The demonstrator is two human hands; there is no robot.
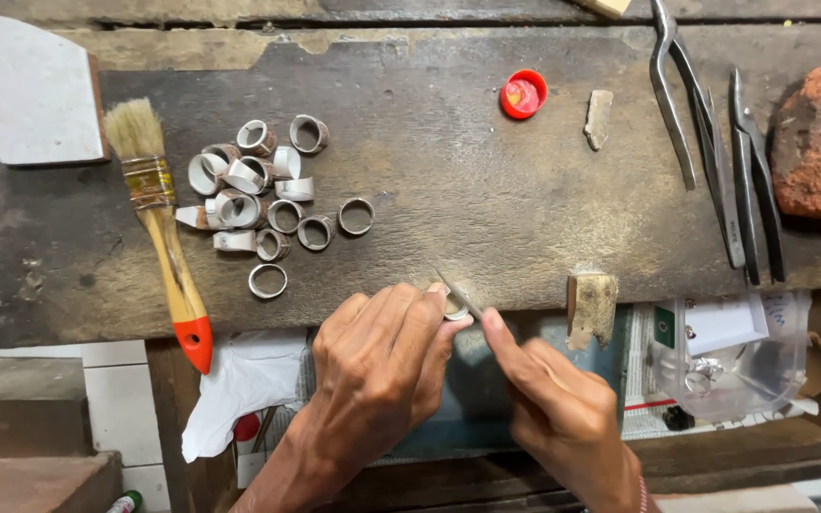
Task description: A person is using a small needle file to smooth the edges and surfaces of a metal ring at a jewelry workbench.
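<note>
Filing a ring point(454, 305) at the table point(486, 199) edge.
Left hand point(382, 366) pinching ring against the edge; right hand point(548, 408) closed on a thin file point(458, 294) laid across it. Next, likely: steady short strokes, firm pinch. Ring pile point(263, 195) beyond left hand.

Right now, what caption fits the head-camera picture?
Left hand pinches a small silver metal ring while right hand files it with a thin metal file.

clear plastic bag point(743, 356) below bench edge at right, small green label point(664, 326) just beside it
</note>
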